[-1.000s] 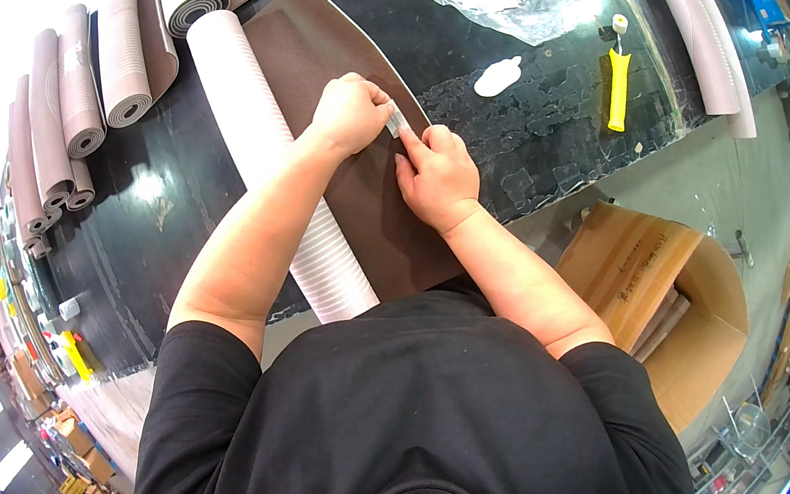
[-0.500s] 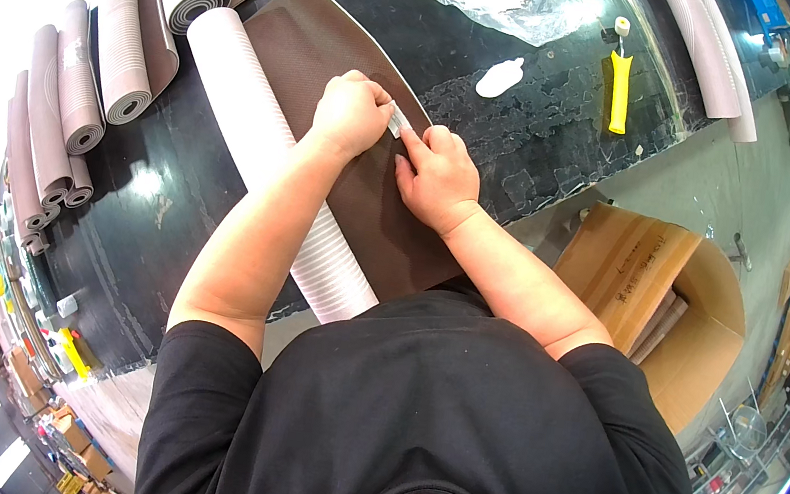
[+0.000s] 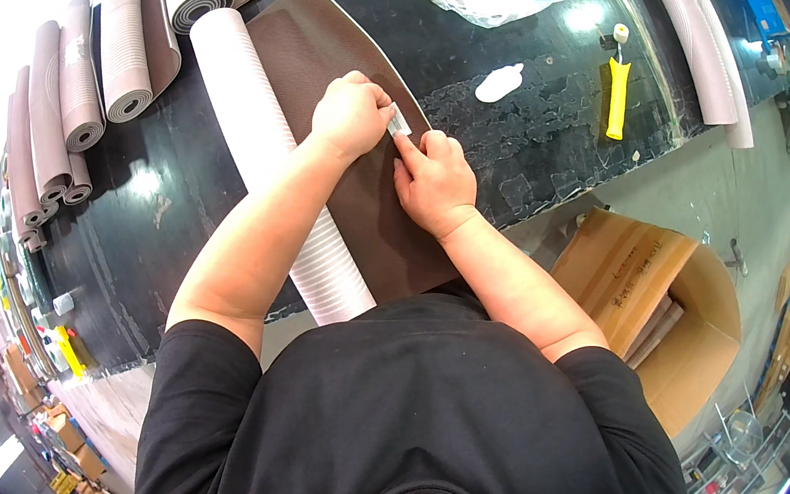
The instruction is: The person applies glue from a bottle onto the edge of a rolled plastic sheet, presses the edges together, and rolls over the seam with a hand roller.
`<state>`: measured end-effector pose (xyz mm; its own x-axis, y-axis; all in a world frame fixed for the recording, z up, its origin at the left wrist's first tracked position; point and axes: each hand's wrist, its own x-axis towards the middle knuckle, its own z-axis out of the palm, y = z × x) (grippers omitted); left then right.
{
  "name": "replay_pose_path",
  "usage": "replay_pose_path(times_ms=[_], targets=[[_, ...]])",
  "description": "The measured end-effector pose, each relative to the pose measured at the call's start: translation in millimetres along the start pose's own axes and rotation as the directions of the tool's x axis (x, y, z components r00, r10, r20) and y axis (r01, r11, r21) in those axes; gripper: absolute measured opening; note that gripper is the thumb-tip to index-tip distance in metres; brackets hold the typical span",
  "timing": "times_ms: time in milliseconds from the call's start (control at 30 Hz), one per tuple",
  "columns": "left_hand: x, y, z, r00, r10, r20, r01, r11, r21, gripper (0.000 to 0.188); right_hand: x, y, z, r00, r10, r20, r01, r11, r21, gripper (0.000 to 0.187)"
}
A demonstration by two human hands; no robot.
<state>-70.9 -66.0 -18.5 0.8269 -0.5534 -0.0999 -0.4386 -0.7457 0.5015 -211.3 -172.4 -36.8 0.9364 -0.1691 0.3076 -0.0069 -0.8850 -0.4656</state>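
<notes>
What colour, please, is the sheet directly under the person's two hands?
The sheet is dark brown, with a thin pale edge. It shows best in the head view.

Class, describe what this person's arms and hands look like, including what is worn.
A black T-shirt has short sleeves that leave both forearms bare. The left hand and right hand are ungloved, and neither wrist shows a watch.

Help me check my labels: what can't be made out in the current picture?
Head view: pale strip, too small to identify, partly covered by the left hand.
Head view: brown mat, near end hidden behind the black shirt.
Head view: top-right pinkish roll, far end cut off by the upper edge.
</notes>
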Motion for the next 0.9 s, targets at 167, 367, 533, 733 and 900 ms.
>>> replay_pose_path(times_ms=[167, 367, 533, 733, 900], targets=[[-1.0, 3.6, -3.5, 0.999, -0.043, 0.028, 0.043, 0.999, 0.022, 0.016, 0.6, -1.1, -0.3, 1.0, -0.013, -0.016, 0.013, 1.0, -0.005, 0.03], [1.5, 5.2, -7.8, 0.996, -0.083, 0.007, 0.083, 0.997, -0.001, 0.014, 0.9, -0.4, -1.2, 1.0, -0.005, 0.008, 0.005, 1.0, 0.003, 0.032], [5.5, -3.1, -7.5, 0.993, -0.12, -0.002, 0.119, 0.988, -0.097, 0.012, 0.7, -0.7, 0.1, 1.0, 0.002, 0.011, -0.002, 1.0, 0.004, 0.04], [16.3, -6.8, -8.4, 0.971, 0.2, -0.132, -0.205, 0.979, -0.025, 0.018, 2.4, 0.2, -2.8, 1.0, 0.016, 0.022, -0.016, 1.0, 0.004, 0.044], [37.7, -30.4, -11.3, 0.965, 0.255, 0.067, -0.25, 0.966, -0.068, 0.038, 11.7, 25.6, -49.9, 0.969, 0.18, -0.168, -0.111, 0.928, 0.356, 0.029]])
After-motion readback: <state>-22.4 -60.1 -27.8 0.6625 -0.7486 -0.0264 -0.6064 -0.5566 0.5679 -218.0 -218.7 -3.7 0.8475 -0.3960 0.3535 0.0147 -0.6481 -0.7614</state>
